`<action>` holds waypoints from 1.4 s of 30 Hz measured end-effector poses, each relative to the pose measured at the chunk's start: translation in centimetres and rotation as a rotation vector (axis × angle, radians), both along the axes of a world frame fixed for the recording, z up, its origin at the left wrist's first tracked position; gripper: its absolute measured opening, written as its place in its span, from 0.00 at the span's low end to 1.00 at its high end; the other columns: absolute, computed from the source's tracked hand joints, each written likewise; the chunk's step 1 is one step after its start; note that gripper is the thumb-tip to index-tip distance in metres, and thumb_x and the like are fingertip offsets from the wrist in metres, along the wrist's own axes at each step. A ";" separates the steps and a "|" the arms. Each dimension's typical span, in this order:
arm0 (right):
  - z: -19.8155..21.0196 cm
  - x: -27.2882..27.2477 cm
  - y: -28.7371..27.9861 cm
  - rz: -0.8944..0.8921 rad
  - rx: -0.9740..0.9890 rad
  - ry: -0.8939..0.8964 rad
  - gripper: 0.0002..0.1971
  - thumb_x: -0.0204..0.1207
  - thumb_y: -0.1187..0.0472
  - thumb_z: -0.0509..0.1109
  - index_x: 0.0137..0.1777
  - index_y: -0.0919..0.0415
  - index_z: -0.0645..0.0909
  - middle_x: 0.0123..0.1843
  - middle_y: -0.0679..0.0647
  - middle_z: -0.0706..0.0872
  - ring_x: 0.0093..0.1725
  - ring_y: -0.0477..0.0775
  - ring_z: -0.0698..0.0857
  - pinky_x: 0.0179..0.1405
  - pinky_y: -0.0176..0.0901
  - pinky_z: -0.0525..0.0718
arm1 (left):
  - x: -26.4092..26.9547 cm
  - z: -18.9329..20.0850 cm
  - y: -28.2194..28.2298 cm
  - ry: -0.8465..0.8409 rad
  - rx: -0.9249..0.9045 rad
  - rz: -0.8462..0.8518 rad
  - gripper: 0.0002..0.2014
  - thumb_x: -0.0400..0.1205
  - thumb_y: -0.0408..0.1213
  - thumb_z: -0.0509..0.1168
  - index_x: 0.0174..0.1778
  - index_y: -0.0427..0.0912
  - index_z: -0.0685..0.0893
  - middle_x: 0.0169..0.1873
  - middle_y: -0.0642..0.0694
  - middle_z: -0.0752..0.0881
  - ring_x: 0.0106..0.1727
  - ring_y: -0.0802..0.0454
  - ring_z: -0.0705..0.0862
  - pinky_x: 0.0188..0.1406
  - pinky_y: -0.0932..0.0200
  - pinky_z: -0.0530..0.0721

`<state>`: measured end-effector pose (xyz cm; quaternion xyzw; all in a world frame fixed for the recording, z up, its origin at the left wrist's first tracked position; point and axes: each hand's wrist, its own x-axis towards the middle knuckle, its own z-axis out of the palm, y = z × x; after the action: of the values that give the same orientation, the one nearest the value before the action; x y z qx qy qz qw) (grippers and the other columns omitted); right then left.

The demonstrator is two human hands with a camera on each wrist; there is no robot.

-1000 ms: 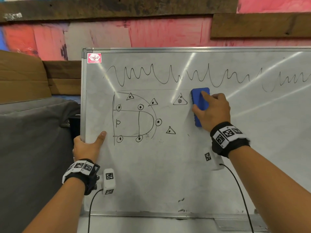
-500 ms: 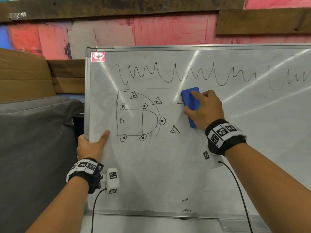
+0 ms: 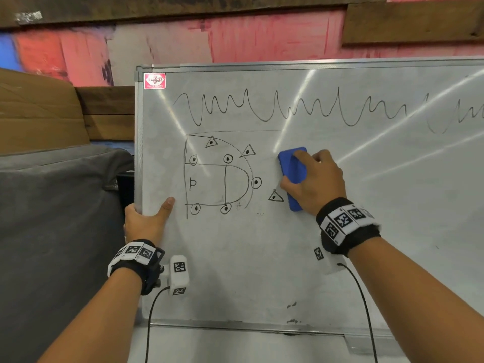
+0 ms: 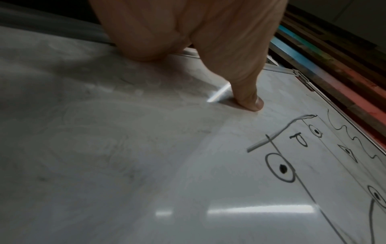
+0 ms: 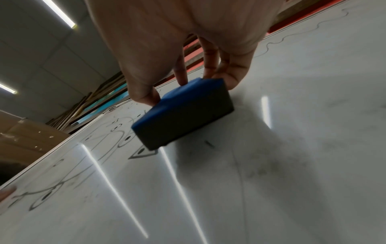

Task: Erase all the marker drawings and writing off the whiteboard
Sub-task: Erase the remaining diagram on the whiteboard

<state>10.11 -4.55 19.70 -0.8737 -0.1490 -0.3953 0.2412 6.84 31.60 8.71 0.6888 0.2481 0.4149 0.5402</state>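
The whiteboard (image 3: 262, 258) leans upright in front of me. A black wavy line (image 3: 262, 111) runs along its top. Below it at the left is a court-like diagram (image 3: 225, 179) with dotted circles and triangles, and a lone triangle (image 3: 275, 196) sits beside it. My right hand (image 3: 317, 183) grips a blue eraser (image 3: 292, 174) flat against the board, just right of the diagram; the right wrist view shows its dark felt (image 5: 183, 125) on the whiteboard (image 5: 292, 148). My left hand (image 3: 145, 221) holds the board's left edge, its thumb (image 4: 250, 102) pressed on the face.
A grey cloth-covered bulk (image 3: 52, 231) stands left of the board, with cardboard (image 3: 39, 113) behind it. A pink and wood-plank wall (image 3: 235, 35) rises behind. A metal tray (image 3: 262, 326) runs along the board's bottom edge. A red label (image 3: 154, 80) marks the top left corner.
The eraser has slid left and slightly down, over the spot where a triangle stood right of the diagram; that triangle no longer shows. My left hand keeps its hold.
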 end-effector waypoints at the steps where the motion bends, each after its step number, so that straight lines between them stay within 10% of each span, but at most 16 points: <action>1: -0.3 -0.1 0.0 -0.003 -0.002 0.004 0.29 0.70 0.40 0.74 0.70 0.48 0.76 0.54 0.52 0.72 0.46 0.54 0.76 0.44 0.45 0.81 | 0.0 0.0 0.0 0.001 0.000 0.000 0.44 0.58 0.73 0.77 0.59 0.47 0.73 0.54 0.46 0.82 0.54 0.40 0.84 0.55 0.39 0.86; 42: -5.7 -3.0 2.1 0.036 -0.055 0.135 0.30 0.71 0.39 0.72 0.72 0.45 0.72 0.52 0.50 0.70 0.44 0.54 0.79 0.42 0.48 0.86 | -0.4 -0.1 0.4 -0.019 -0.003 -0.019 0.50 0.53 0.78 0.76 0.61 0.47 0.74 0.55 0.47 0.84 0.53 0.41 0.86 0.55 0.37 0.87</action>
<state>7.10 -2.43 14.02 -0.9019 -0.1587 -0.3268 0.2336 6.39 31.95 8.64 0.6862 0.2369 0.4159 0.5477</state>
